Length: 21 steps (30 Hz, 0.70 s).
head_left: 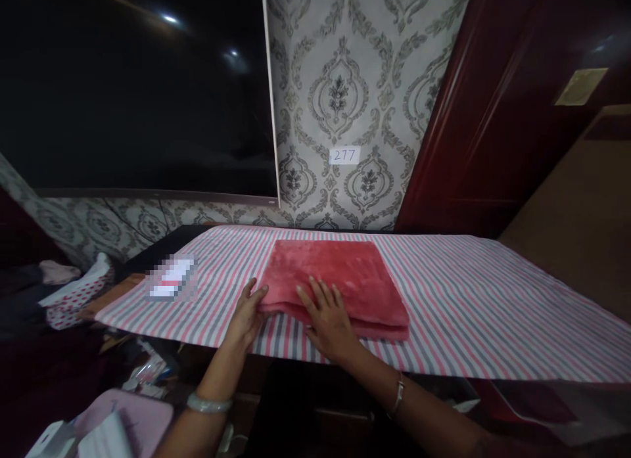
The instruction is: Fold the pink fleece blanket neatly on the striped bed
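Observation:
A red plush cloth (pixel 340 267), folded into a flat rectangle, lies on the striped tablecloth (pixel 458 294). My left hand (pixel 246 313) is at its near left corner, thumb and forefinger closed on the edge; the other fingers are partly hidden. Across the front of the plush cloth rests my right hand (pixel 329 320), palm down with fingers spread. Between the two hands the near edge of the plush cloth is slightly raised, showing more than one layer.
A blurred-out white and pink object (pixel 171 277) lies on the tablecloth's left part. Behind stand a large dark screen (pixel 148 103) and a patterned wall with a "277" paper label (pixel 344 155). A brown panel (pixel 576 215) borders the right. A pink stool-like seat (pixel 148 412) is low left.

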### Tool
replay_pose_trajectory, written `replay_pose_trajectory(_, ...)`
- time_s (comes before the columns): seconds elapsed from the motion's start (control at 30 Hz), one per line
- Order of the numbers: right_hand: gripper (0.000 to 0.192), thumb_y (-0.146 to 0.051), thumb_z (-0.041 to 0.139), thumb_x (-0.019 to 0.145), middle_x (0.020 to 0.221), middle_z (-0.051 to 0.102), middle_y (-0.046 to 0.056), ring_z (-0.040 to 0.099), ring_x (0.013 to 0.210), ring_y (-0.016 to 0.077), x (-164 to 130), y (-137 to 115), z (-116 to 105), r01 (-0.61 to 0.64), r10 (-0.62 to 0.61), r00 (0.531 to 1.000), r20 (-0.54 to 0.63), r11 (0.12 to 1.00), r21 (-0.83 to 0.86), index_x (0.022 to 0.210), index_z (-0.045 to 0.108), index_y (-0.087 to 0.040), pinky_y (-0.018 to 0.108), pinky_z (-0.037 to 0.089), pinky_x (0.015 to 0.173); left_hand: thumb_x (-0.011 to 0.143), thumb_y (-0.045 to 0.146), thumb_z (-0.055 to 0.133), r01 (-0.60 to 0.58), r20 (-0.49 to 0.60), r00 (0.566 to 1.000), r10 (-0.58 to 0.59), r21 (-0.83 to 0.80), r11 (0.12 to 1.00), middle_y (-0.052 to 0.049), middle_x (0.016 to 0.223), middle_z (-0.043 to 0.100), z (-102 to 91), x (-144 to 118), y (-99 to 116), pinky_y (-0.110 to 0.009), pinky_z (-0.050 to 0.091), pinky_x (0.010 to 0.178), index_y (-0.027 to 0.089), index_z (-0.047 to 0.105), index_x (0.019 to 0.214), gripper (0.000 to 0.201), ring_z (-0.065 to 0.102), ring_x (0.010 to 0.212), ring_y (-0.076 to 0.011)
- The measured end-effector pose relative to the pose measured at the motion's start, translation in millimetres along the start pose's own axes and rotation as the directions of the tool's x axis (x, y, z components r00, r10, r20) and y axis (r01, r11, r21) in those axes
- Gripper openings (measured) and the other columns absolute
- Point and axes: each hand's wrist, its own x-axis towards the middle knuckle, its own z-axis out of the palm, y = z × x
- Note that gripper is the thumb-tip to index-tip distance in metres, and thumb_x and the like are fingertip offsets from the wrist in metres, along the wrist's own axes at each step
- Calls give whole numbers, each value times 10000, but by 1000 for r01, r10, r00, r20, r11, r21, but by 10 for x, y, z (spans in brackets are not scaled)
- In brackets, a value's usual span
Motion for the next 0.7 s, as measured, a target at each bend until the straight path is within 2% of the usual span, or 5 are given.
replay_pose_trajectory(0.1, 894, -284, 681, 809, 1588, 281, 181, 246, 1455, 362, 236, -151, 66, -18, 18, 999, -47, 1000, -2, 1565, 205, -264, 591, 233, 1132, 801, 131, 679, -45, 19, 999, 46, -25, 999, -66, 1035, 630, 99, -30, 25, -345, 613, 644, 210, 466, 1345, 590, 657, 677, -139)
replay_pose_trajectory(0.17, 780, -243, 602, 865, 1469, 462, 184, 423, 1345, 345, 370, -180, 73, -37, 36, 998, -50, 999, -10, 1558, 244, -242, 551, 346, 1079, 798, 142, 685, -65, 27, 997, 67, -46, 997, -45, 980, 631, 126, -29, 24, -354, 613, 668, 219, 473, 1324, 572, 661, 682, -145)
replay_pose_trajectory(0.33, 608, -101, 483, 861, 1149, 679, 106, 626, 1019, 255, 692, 45, -188, -85, 86, 996, -8, 994, 63, 1461, 451, -194, 366, 520, 892, 875, 291, 594, -124, 112, 983, 149, -201, 972, -23, 956, 648, -2, 99, -92, -407, 609, 759, 242, 511, 1234, 372, 691, 749, -170)
replay_pose_trajectory(0.53, 599, -127, 524, 767, 1208, 687, 55, 635, 1082, 253, 1211, 509, -989, -115, 204, 954, -221, 926, 360, 1360, 540, -212, 383, 510, 943, 784, 220, 727, -27, 157, 987, 19, 51, 998, -165, 1327, 550, -67, 423, -325, -426, 534, 969, 205, 479, 1330, 600, 668, 1094, -254)
replay_pose_trajectory(0.7, 404, -200, 610, 752, 1045, 719, 28, 656, 987, 241, 1591, 927, -1897, 99, 231, 852, -470, 810, 578, 1148, 649, -130, 443, 509, 917, 836, 416, 687, -254, 263, 946, 190, 236, 938, -176, 1599, 278, 310, 587, -5, -411, 361, 1139, 221, 235, 1534, 854, 294, 1467, -284)
